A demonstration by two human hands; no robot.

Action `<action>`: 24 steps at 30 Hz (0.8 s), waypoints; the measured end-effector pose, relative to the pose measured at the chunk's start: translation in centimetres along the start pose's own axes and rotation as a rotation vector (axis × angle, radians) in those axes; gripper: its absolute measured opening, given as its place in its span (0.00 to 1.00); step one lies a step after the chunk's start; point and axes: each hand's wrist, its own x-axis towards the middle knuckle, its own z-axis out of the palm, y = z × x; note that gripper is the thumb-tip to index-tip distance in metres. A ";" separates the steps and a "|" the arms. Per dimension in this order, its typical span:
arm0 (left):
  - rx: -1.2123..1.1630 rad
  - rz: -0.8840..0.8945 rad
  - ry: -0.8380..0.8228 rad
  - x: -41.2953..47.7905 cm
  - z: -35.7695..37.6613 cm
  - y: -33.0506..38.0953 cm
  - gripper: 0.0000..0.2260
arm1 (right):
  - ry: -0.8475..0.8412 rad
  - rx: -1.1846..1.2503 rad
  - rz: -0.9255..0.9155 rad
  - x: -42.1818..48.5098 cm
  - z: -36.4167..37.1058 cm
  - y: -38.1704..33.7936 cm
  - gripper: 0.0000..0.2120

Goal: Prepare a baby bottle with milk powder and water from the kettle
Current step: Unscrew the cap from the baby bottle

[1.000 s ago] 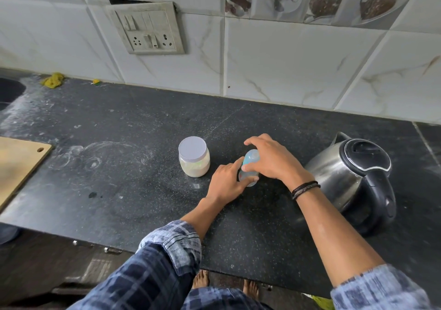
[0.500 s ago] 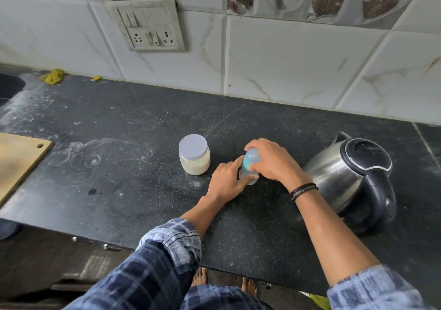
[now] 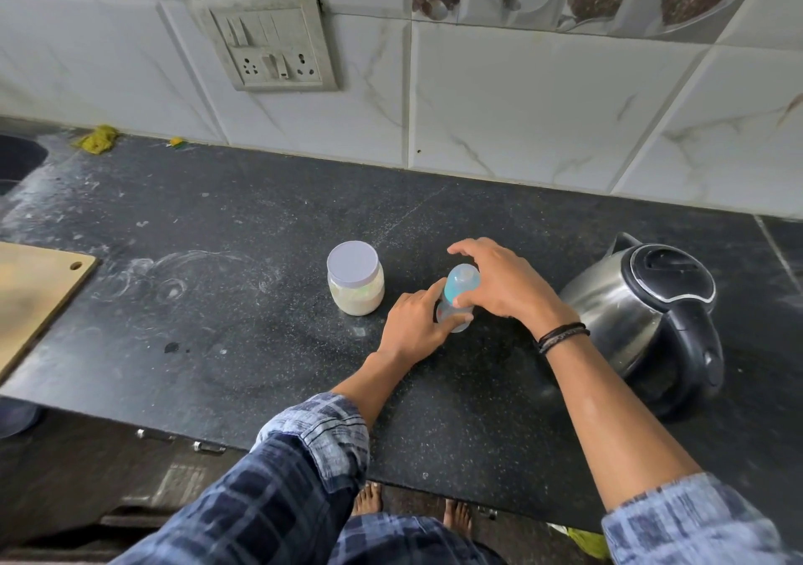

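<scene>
Baby bottle (image 3: 462, 282) stands on the counter (image 3: 260, 295), left hand (image 3: 413, 325) gripping its base, right hand (image 3: 508, 286) curled around its blue top.

The baby bottle (image 3: 457, 299) is being held on the counter (image 3: 217, 304), left hand (image 3: 415, 325) low, right hand (image 3: 508, 286) on top. It is being flanked: jar (image 3: 355, 280) just left, kettle (image 3: 643, 317) right. Cutting board (image 3: 34, 295) far left.
</scene>
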 end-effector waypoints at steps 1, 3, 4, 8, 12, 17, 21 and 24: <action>-0.005 0.002 0.001 0.0 0.0 0.0 0.32 | 0.014 -0.001 0.003 0.0 0.2 0.1 0.33; -0.010 0.006 0.006 -0.1 -0.1 0.1 0.33 | 0.026 -0.008 0.000 0.0 0.7 0.3 0.27; -0.009 0.007 0.006 -0.1 -0.1 0.1 0.33 | 0.024 -0.005 -0.003 0.0 0.7 0.4 0.26; -0.011 -0.001 0.008 -0.1 -0.2 0.3 0.32 | -0.026 0.018 -0.034 0.1 0.1 0.4 0.34; -0.019 0.006 0.018 -0.1 -0.4 0.5 0.32 | -0.025 -0.048 -0.030 0.2 0.4 0.1 0.30; -0.005 0.005 0.002 -0.1 -0.5 0.5 0.30 | -0.052 -0.040 -0.062 0.5 0.4 0.4 0.32; -0.010 0.010 0.005 -0.1 -0.5 0.5 0.30 | -0.014 -0.024 -0.063 0.6 0.6 0.5 0.29; -0.009 0.016 0.019 -0.1 -0.5 0.6 0.32 | -0.001 -0.029 -0.064 0.7 1.2 0.7 0.24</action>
